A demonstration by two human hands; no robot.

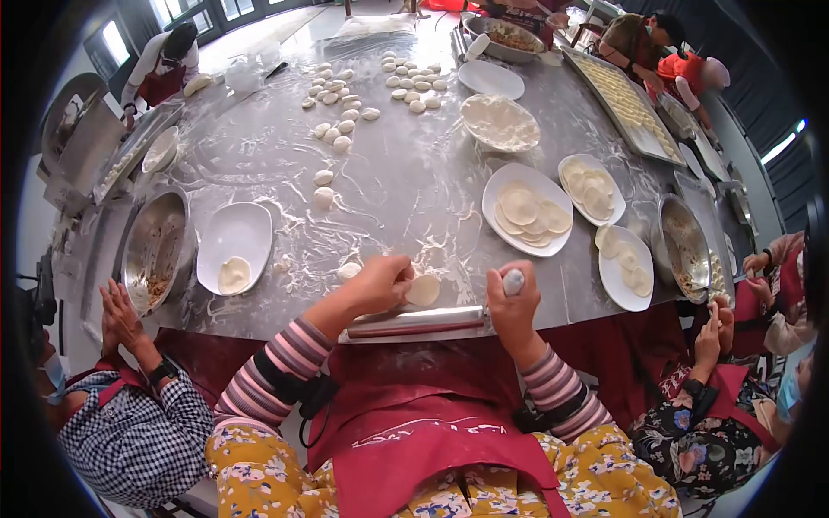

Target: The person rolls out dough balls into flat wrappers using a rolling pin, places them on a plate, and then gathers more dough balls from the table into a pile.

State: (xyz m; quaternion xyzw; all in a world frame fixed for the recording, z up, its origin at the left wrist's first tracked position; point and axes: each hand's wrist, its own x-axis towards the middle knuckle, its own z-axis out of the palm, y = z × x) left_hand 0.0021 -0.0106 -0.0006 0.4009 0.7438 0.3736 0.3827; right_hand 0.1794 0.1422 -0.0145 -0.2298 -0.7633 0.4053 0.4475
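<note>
Near the front edge of the metal table, my left hand (pixel 386 281) pinches the left edge of a small round dough wrapper (pixel 423 291). My right hand (pixel 514 298) is closed around a small rolling pin (pixel 514 281), whose pale rounded end points up. Between my hands and the table's edge lies a shiny metal bar or roller (pixel 416 323). A small dough piece (pixel 349 271) sits just left of my left hand. Farther up the table are flattened dough pieces (pixel 324 198) in a line and in clusters. A white plate (pixel 547 245) of stacked wrappers stands right of my right hand.
Left are a white plate (pixel 235 217) with one wrapper and a metal bowl (pixel 177 210) of filling. More wrapper plates (pixel 641 298), a flour plate (pixel 499 142), a filling bowl (pixel 674 207) and a dumpling tray (pixel 663 154) stand right. Co-workers' hands (pixel 129 315) are on both sides.
</note>
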